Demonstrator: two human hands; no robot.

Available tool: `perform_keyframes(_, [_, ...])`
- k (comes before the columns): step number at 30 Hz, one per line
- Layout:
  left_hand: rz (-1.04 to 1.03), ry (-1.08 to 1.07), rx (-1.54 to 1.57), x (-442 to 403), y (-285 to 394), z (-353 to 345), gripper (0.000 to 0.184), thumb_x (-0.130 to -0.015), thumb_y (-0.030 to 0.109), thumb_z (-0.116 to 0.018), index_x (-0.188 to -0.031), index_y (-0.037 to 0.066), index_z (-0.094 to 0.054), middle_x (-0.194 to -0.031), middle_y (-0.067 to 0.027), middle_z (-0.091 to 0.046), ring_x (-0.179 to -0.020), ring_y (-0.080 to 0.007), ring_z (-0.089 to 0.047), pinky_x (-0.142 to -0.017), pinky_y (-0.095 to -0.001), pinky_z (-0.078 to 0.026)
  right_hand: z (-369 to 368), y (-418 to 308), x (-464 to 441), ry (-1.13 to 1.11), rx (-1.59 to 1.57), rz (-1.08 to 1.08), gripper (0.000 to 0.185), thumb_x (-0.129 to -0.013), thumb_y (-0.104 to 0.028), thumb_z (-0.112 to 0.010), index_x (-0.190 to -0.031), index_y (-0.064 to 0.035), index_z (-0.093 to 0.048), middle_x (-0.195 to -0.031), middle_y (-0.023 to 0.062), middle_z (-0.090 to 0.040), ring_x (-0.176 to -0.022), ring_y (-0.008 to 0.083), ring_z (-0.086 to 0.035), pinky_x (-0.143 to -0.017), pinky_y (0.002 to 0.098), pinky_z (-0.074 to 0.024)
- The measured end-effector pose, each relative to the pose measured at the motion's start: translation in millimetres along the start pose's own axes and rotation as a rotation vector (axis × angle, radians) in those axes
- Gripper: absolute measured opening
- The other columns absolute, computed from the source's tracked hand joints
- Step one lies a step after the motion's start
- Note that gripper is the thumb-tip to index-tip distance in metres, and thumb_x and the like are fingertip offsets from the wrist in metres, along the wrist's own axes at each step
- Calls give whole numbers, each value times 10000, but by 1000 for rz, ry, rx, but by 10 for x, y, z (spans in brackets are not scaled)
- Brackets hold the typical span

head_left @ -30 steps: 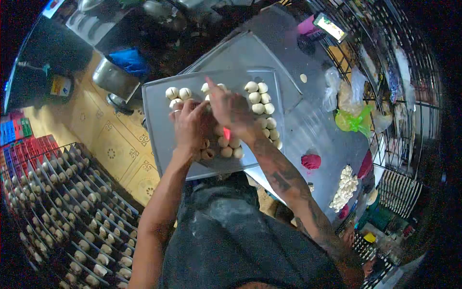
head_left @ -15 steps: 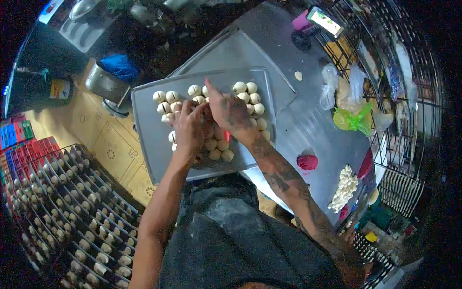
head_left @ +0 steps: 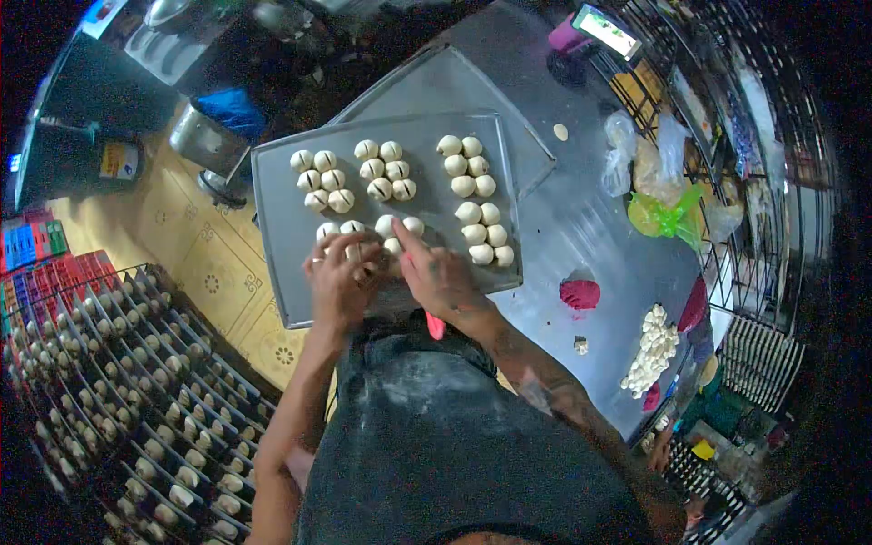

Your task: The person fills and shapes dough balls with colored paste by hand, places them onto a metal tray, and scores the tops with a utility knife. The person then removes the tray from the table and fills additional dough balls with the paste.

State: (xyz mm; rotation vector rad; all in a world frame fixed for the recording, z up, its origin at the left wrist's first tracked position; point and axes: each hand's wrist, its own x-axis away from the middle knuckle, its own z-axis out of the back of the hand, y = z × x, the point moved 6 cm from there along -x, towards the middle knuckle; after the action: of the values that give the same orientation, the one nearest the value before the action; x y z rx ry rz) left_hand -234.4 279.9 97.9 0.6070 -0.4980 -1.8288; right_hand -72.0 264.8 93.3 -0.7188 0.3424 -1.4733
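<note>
A grey metal tray [head_left: 295, 282] holds round white dough balls in groups. The upper left group [head_left: 324, 161] and the upper middle group [head_left: 397, 170] have dark slits on top; the right-hand balls [head_left: 469, 213] look smooth. My left hand [head_left: 343, 280] is over the lower left group, its fingers curved and apart, touching or just above the balls. My right hand [head_left: 440, 280] is closed around a tool with a pink handle [head_left: 435, 325]. Its index finger points at a ball [head_left: 386, 227] of the lower middle group. The tool's tip is hidden.
Another tray [head_left: 436, 77] lies under the first on the grey table [head_left: 545, 245]. To the right are pink dough [head_left: 579, 293], a pile of small white pieces [head_left: 650, 352], plastic bags [head_left: 668, 216] and a phone [head_left: 608, 31]. Racked dough balls [head_left: 145, 391] stand lower left. Another person's hand [head_left: 661, 450] shows lower right.
Both hands have moved down the tray, toward my body, uncovering the slit balls of the upper groups. The pink handle has moved nearer my body with my right hand.
</note>
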Motion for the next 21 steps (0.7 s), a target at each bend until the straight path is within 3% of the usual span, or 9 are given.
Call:
perform_keyframes(2, [-33,-21,-52,95,49,-80,312,-761,176,-743,-1069,228,-756,-1194,-18,-649,-1198,-289,-540,-1005,-416,-375,-150,9,-100,57,13,31,515,-931,-144,-564,-1440,-124,-484,-823,226,-682,-723,394,-684,-670,490,-552])
perform_keyframes(6, [17,20,-49,123,-44,-190,283,-749,254,-790,-1026,208,-762,-1244,8,-613,-1241,-291,-476,-1019,-467,-300,-234,-106,-138,258,250,221,560,-912,-119,-561,-1452,-36,-440,-776,237,-675,-660,360,-674,-587,473,-542])
perform_keyframes(10, [57,5,-28,183,-163,-251,307,-743,266,-789,-1043,210,-756,-1282,9,-588,-1270,-287,-453,-1036,-462,-273,-197,-155,581,156,351,125,584,-907,-111,-554,-1469,-39,-413,-799,227,-685,-698,356,-681,-572,473,-534])
perform_keyframes(13, [75,-18,-50,176,-70,-178,340,-731,286,-791,-1062,221,-750,-1311,6,-580,-1285,-292,-450,-1053,-464,-266,-142,-102,935,-21,92,-27,521,-918,-133,-577,-1434,-135,-498,-781,220,-670,-679,375,-679,-593,479,-527])
perform_keyframes(18, [-88,94,74,314,150,-277,366,-768,192,-758,-1129,239,-732,-1356,-28,-553,-1315,-307,-447,-1101,-435,-298,173,1,461,195,82,-27,532,-926,-147,-578,-1449,-134,-481,-733,217,-651,-628,376,-662,-546,469,-499])
perform_keyframes(20, [-40,-7,99,295,282,-437,391,-764,225,-773,-1151,238,-720,-1397,-43,-528,-1324,-312,-445,-1126,-481,-268,117,191,159,52,11,-145,552,-932,-182,-582,-1468,-138,-453,-714,220,-645,-624,390,-656,-555,473,-503])
perform_keyframes(21, [-33,9,43,250,371,-429,380,-747,254,-777,-1124,240,-725,-1379,-31,-546,-1310,-309,-450,-1101,-477,-274,80,288,110,79,33,-93,558,-933,-198,-583,-1471,-141,-447,-722,229,-650,-642,398,-661,-577,482,-511])
